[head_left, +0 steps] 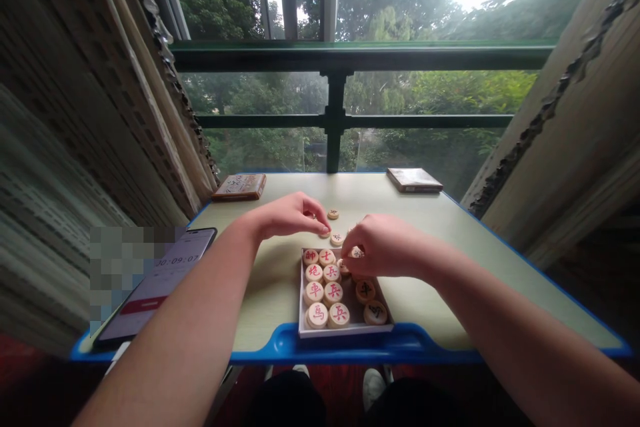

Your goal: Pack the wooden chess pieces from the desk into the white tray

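An open shallow white box (345, 331) at the table's near edge holds xiangqi pieces in columns. Red-lettered pieces (333, 293) fill its left side, and black-lettered pieces (365, 291) stand along the right. My right hand (383, 243) is over the box's far end, its fingers pinched on a xiangqi piece (343, 267) inside it. Beyond the box, my left hand (290, 215) has thumb and fingers curled round a xiangqi piece (325, 234) at table level. Two loose black-lettered pieces, one nearer (337, 238) and one farther (333, 213), lie beside it; others are partly hidden by my hands.
On the blue-edged table (430, 307), a phone (165, 280) showing a timer lies at the left. A patterned flat box (240, 187) is at the far left corner, another flat box (415, 179) at the far right. A window with a green railing (360, 57) stands behind.
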The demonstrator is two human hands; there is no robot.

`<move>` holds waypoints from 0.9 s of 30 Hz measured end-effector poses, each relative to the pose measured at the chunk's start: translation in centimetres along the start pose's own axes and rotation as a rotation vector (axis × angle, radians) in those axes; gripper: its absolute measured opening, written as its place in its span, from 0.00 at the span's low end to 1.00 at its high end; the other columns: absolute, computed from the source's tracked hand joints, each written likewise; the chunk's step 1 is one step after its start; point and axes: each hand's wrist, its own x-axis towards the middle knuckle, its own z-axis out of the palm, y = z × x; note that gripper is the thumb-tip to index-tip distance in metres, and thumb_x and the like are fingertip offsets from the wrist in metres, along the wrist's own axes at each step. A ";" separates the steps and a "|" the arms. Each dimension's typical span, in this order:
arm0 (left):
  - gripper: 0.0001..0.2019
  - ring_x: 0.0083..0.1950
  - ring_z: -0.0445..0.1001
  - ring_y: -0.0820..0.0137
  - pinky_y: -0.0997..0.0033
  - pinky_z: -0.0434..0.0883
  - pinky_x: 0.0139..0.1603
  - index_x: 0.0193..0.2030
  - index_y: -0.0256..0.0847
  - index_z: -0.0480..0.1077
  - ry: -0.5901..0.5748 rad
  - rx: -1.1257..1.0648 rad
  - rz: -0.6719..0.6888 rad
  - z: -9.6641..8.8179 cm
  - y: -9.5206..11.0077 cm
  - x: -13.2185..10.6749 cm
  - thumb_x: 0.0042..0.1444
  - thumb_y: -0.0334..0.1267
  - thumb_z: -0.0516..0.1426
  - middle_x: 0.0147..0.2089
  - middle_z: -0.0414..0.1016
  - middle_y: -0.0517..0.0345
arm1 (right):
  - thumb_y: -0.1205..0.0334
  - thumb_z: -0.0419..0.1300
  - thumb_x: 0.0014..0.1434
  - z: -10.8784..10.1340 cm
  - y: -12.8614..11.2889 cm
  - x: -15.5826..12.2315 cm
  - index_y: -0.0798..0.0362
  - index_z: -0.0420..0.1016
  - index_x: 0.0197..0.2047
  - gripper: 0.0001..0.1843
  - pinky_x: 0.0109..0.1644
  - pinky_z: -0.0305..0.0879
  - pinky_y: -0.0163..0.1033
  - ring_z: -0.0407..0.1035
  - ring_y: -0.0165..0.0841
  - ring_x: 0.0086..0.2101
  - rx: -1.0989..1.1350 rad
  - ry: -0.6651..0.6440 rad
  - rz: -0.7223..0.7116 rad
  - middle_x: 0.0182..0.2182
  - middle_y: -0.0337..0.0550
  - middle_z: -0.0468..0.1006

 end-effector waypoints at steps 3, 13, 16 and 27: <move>0.10 0.38 0.72 0.68 0.69 0.68 0.42 0.31 0.35 0.75 -0.005 0.005 -0.002 0.0 0.0 0.0 0.42 0.38 0.61 0.33 0.76 0.52 | 0.55 0.57 0.45 0.1 -0.3 0.2 0.44 0.80 0.32 0.12 0.28 0.57 0.34 0.70 0.33 0.27 -0.038 -0.014 0.052 0.27 0.40 0.79; 0.09 0.37 0.72 0.68 0.69 0.67 0.41 0.31 0.34 0.75 0.006 0.022 -0.003 -0.1 0.0 0.0 0.42 0.37 0.61 0.33 0.76 0.52 | 0.55 0.57 0.43 0.2 -1.2 0.5 0.44 0.80 0.32 0.13 0.26 0.55 0.35 0.69 0.35 0.27 -0.090 -0.044 0.107 0.27 0.42 0.78; 0.09 0.37 0.72 0.68 0.70 0.67 0.41 0.31 0.34 0.75 0.003 0.014 -0.003 -0.1 0.1 0.0 0.42 0.37 0.61 0.32 0.76 0.52 | 0.55 0.57 0.42 0.4 -1.1 0.5 0.43 0.80 0.33 0.14 0.26 0.55 0.35 0.69 0.35 0.27 -0.091 -0.032 0.096 0.27 0.42 0.78; 0.09 0.37 0.71 0.69 0.71 0.66 0.40 0.31 0.34 0.74 -0.002 0.018 0.007 -0.2 -0.1 0.0 0.42 0.37 0.60 0.32 0.75 0.53 | 0.58 0.57 0.42 0.5 -1.2 0.9 0.45 0.80 0.34 0.15 0.26 0.56 0.35 0.69 0.37 0.27 -0.120 -0.024 0.124 0.27 0.44 0.77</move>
